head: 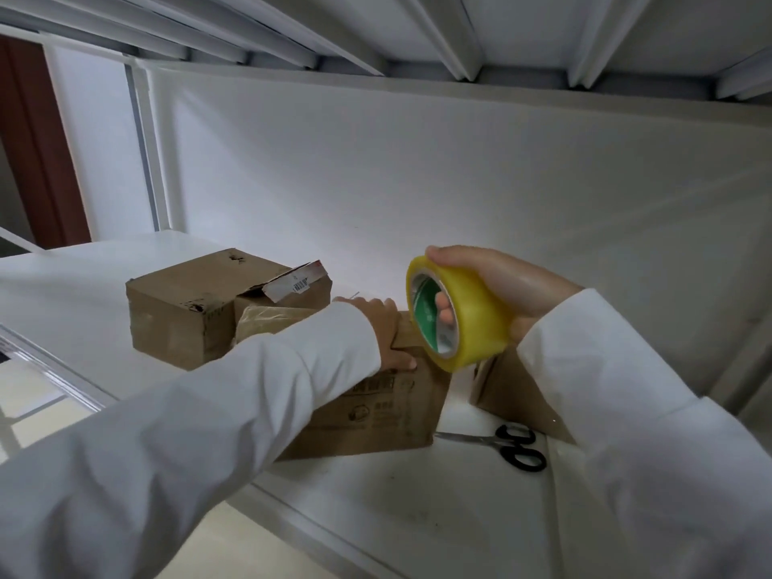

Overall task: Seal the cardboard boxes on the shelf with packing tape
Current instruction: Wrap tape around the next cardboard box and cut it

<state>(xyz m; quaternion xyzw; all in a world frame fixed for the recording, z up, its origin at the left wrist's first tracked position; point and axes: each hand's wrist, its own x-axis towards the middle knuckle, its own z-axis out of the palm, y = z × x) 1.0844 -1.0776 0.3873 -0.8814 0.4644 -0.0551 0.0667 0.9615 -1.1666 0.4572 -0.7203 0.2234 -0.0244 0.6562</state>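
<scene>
A brown cardboard box with printed text stands near the front of the white shelf. My left hand lies over its top edge, thumb against the front face. My right hand grips a roll of yellowish packing tape with a green core, fingers through its hole, held just above the box's right end. A second box stands behind to the left, with a third box beside it whose flap is torn and raised. Another box stands to the right, partly hidden by my right sleeve.
Black-handled scissors lie on the shelf in front of the right box. The white back wall and the upper shelf's underside close in the space. The shelf's front rail runs along the left.
</scene>
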